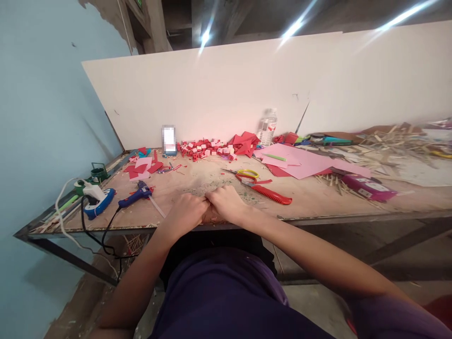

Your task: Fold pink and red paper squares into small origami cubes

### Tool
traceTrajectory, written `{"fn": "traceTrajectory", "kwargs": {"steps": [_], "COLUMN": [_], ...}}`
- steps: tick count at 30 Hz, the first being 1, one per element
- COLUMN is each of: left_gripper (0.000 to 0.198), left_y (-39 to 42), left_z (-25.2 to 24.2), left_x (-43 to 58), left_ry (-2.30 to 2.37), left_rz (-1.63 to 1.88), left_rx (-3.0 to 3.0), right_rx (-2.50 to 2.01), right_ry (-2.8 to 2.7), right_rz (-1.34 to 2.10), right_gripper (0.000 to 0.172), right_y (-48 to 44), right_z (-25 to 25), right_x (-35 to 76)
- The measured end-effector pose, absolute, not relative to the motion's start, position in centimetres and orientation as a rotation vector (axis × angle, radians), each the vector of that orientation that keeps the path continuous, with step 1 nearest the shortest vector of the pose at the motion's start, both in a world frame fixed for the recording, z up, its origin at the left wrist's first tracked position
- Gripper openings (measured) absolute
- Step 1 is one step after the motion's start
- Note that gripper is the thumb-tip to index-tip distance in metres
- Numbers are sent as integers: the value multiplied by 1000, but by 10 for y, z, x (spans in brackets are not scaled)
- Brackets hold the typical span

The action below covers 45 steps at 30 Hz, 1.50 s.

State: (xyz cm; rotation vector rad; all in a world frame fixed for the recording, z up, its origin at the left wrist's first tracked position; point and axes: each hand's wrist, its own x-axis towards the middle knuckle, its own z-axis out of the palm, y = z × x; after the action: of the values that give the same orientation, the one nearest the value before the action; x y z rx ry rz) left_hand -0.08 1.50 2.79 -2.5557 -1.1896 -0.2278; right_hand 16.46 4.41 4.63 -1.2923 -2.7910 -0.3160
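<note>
My left hand (189, 213) and my right hand (226, 203) meet at the front edge of the wooden table (310, 202), fingers curled in and touching. Whatever they hold, if anything, is hidden. Beyond my right hand lie scissors (249, 176) with yellow and red handles and a red utility knife (273, 194). A blue glue gun (137, 195) rests to the left of my left hand. Many small red and pink folded pieces (208, 149) are heaped toward the back.
A phone (169, 140) and a plastic bottle (268, 127) stand at the back. Pink paper sheets (307, 162), a purple packet (369, 187) and thin sticks (391, 141) lie right. A power strip (100, 204) with cords sits at the left edge.
</note>
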Motion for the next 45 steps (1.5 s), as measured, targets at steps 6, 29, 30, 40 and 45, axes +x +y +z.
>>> {"fn": "traceTrajectory", "kwargs": {"steps": [6, 29, 30, 40, 45], "left_gripper": [18, 30, 27, 23, 27], "left_y": [14, 24, 24, 26, 22], "left_z": [28, 12, 12, 9, 12], "left_x": [0, -24, -24, -27, -26], "left_ry": [-1148, -1369, -1388, -1557, -1597], "left_rz": [-239, -1137, -1155, -1154, -1064], "left_rx": [-2549, -2494, -2491, -2552, -2528], "right_rx": [-1257, -941, -925, -970, -1016], "right_ry": [-2783, -2415, -2412, -2400, -2380], "right_rz": [-328, -107, -92, -120, -96], "right_gripper": [13, 22, 22, 26, 28], "right_y": [44, 53, 53, 47, 44], "right_z": [41, 29, 29, 32, 35], "right_x": [166, 174, 174, 177, 177]}}
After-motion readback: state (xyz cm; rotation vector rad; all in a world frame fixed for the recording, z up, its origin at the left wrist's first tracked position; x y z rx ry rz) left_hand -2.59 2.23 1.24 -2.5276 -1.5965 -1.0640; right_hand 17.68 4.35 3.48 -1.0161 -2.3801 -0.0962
